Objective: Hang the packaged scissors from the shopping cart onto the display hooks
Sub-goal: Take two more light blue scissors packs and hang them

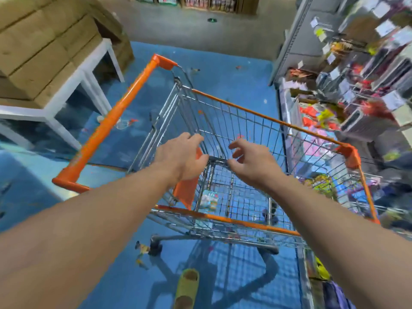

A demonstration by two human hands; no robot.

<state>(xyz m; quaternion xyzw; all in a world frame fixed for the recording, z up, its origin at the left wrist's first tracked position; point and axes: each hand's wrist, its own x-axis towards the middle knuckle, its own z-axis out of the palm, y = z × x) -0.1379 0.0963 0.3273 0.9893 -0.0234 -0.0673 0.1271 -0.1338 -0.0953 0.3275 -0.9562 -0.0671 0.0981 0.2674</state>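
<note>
A shop aisle with a blue floor (pixel 223 275) lies underfoot. Both hands, left hand (pixel 181 158) and right hand (pixel 250 162), reach spread and empty over the shopping cart (pixel 240 220), probably toward the small package (pixel 207 200) on its bottom, too blurred to confirm as scissors. The display hooks (pixel 356 70) crowd the shelving on the right, handy for hanging.

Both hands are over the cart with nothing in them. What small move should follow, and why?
Probably lower the right hand into the cart toward the small package on its floor. Both it and the left hand are open and empty above the basket, and the display hooks stand to the right.
</note>
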